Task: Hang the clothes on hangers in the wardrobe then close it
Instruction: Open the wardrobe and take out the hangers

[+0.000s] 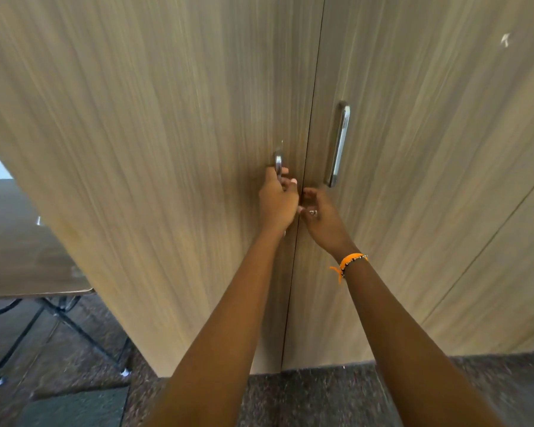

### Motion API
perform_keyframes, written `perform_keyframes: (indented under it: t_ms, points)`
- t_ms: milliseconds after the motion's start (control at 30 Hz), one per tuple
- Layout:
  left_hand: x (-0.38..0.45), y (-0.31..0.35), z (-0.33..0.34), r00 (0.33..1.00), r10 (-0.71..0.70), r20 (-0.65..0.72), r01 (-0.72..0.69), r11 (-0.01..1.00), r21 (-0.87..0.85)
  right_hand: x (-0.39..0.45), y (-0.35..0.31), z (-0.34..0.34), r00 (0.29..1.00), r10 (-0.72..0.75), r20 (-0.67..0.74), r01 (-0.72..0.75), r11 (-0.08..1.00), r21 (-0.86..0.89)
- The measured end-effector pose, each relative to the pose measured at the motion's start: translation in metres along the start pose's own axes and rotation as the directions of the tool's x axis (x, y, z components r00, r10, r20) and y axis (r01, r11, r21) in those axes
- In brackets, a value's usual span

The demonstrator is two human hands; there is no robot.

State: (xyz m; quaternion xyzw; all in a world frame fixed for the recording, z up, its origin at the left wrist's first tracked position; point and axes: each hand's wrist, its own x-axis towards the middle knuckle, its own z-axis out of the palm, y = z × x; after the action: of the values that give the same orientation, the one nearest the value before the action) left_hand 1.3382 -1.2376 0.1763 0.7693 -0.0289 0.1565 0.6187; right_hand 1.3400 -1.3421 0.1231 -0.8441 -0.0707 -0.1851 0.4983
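Observation:
A wooden wardrobe fills the view, its left door and right door meeting at a thin dark seam. Each door has a vertical metal bar handle. My left hand grips the lower part of the left handle, fingers curled round it. My right hand, with a ring and an orange wristband, is at the seam just below the right handle; its fingers are curled, and I cannot make out whether they hold anything. No clothes or hangers are in view.
A brown table on black metal legs stands at the left, close to the wardrobe's left side. Dark speckled carpet covers the floor in front of the doors. Another wood panel continues to the right.

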Motion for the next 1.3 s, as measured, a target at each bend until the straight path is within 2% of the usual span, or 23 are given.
perform_keyframes:
  t_ms: [167,233,400,500,567,667,833,933,1167,1300]
  points:
    - [-0.001,-0.007,0.008,0.998,0.056,-0.040,-0.055,0.998,0.023,0.017,0.016,0.006,1.000,-0.004,-0.026,0.005,1.000,0.029]
    - [-0.005,-0.005,0.007,0.998,0.049,-0.030,-0.049,0.999,0.022,0.013,0.018,0.009,1.000,0.020,0.009,-0.020,0.997,0.079]
    - [-0.037,-0.001,-0.001,0.997,0.017,-0.069,-0.017,1.000,-0.004,-0.012,0.015,0.007,0.986,0.091,0.140,-0.103,0.991,0.081]
    - [-0.074,0.008,-0.008,0.988,0.034,-0.152,-0.029,0.999,0.035,-0.044,0.001,0.002,0.980,0.053,0.194,-0.081,0.987,0.137]
    - [-0.103,0.014,-0.014,0.966,0.040,-0.254,-0.026,0.998,0.055,-0.075,-0.008,0.005,0.981,0.008,0.192,-0.029,0.994,0.104]
    - [-0.142,0.021,-0.032,0.912,0.025,-0.409,0.025,0.993,0.118,-0.124,-0.024,0.014,0.983,-0.074,0.171,0.075,0.997,0.000]
    - [-0.202,0.028,-0.085,0.823,0.100,-0.560,0.068,0.960,0.272,-0.200,-0.067,0.036,0.968,-0.179,0.174,0.177,0.984,0.025]
    - [-0.232,0.028,-0.124,0.825,0.049,-0.562,0.130,0.953,0.275,-0.233,-0.089,0.056,0.946,-0.250,0.206,0.242,0.968,0.067]
    - [-0.284,0.031,-0.218,0.907,0.027,-0.420,0.074,0.972,0.222,-0.292,-0.139,0.104,0.899,-0.367,0.238,0.362,0.930,0.064]
    - [-0.309,0.030,-0.283,0.952,-0.031,-0.304,0.085,0.983,0.164,-0.332,-0.174,0.140,0.884,-0.322,0.339,0.332,0.943,0.031]
